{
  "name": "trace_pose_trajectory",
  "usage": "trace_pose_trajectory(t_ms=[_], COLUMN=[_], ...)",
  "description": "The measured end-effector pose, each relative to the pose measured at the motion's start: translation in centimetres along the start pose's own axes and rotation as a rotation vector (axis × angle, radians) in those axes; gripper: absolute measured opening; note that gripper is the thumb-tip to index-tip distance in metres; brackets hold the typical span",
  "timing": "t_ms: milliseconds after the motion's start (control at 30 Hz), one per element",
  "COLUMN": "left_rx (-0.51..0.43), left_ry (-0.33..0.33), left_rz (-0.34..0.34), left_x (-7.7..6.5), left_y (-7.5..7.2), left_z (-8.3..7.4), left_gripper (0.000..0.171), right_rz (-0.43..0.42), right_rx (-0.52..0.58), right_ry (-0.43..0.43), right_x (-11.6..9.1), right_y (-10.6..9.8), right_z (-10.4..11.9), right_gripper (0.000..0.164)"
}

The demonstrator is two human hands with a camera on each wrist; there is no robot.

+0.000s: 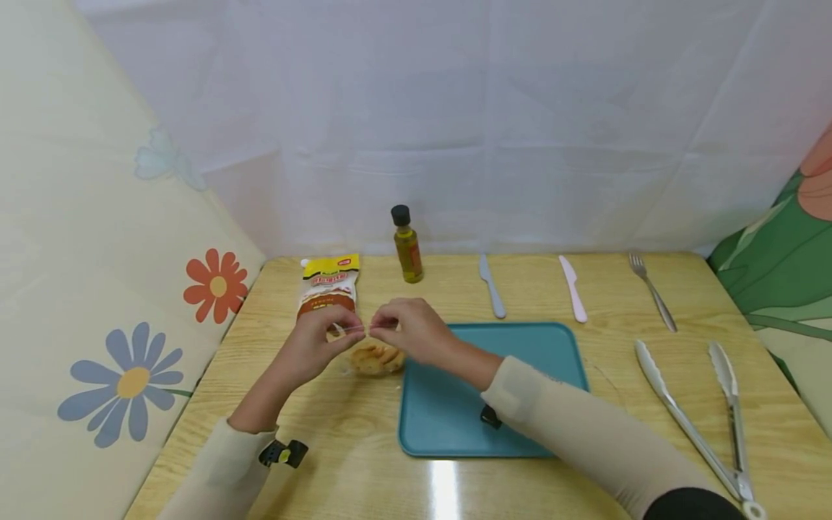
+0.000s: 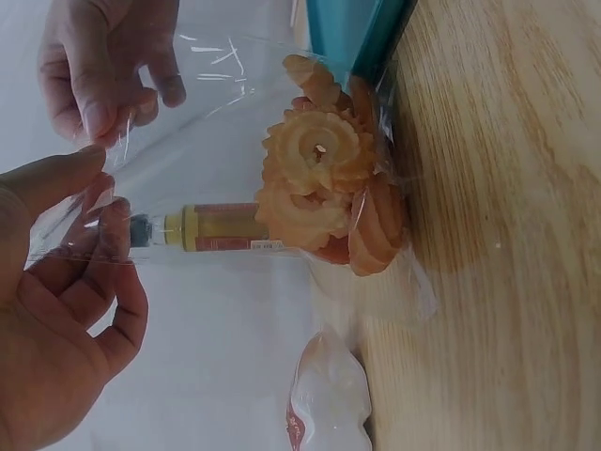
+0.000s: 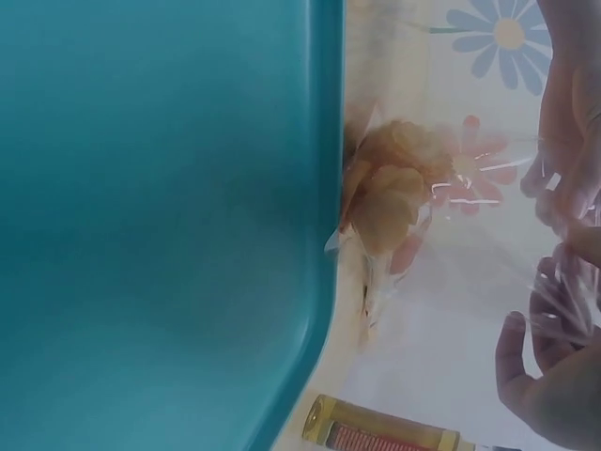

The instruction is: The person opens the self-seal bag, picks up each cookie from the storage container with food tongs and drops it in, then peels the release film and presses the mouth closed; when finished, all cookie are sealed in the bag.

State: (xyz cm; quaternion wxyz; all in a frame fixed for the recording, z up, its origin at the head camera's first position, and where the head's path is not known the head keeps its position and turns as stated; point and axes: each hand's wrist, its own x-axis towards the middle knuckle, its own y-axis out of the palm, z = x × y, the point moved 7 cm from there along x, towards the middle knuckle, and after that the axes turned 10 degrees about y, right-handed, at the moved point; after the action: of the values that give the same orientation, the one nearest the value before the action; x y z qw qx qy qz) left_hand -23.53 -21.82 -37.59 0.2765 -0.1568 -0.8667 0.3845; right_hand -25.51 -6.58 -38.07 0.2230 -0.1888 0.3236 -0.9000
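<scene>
Both hands are at the top of a clear plastic bag [image 2: 211, 108] that stands on the table with several golden ridged cookies [image 2: 315, 150] in its bottom. My left hand [image 1: 325, 339] pinches the bag's upper edge between thumb and fingertips. Close beside it, my right hand [image 1: 412, 328] pinches the same edge, the fingertips of both nearly meeting. In the left wrist view the film stretches from the fingers down to the cookies. The right wrist view shows the bag right by the rim of a teal tray [image 3: 324, 188].
Behind the hands lie a yellow, white and brown food packet [image 1: 329, 282] and an upright oil bottle [image 1: 408, 249]. Farther right are a grey-blue knife [image 1: 492, 287], a pink knife [image 1: 573, 289] and a fork [image 1: 653, 292]. Metal tongs [image 1: 689, 426] lie spread at the right.
</scene>
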Motion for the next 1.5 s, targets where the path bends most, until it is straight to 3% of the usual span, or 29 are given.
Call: trace_pose_trajectory(t_ms=[433, 733, 1033, 1300, 1500], left_rx=[0.022, 0.047, 0.054, -0.08, -0.259], left_ry=[-0.01, -0.066, -0.031, -0.089, -0.116], left_rz=[-0.019, -0.028, -0.061, -0.081, -0.07], left_x=[-0.8, -1.6, -2.2, -2.7, -3.4], left_y=[-1.1, -2.0, -2.8, -3.2, -3.4], left_z=[1.0, 2.3, 2.6, 2.8, 3.0], left_gripper=[0.009, 0.006, 0.003, 0.004, 0.008], right_rz=[-0.02, -0.047, -0.072, -0.057, -0.016], right_rx=[-0.003, 0.005, 0.088, 0.175, 0.254], right_ry=[-0.014, -0.019, -0.007, -0.002, -0.006], right_x=[-0.8, -1.5, -1.9, -2.1, -2.6], right_y=[-1.1, -2.1, -3.1, -3.0, -2.2], right_z=[-1.4, -2.4, -3.1, -3.2, -2.5], right_gripper=[0.006, 0.004, 0.01, 0.011, 0.012])
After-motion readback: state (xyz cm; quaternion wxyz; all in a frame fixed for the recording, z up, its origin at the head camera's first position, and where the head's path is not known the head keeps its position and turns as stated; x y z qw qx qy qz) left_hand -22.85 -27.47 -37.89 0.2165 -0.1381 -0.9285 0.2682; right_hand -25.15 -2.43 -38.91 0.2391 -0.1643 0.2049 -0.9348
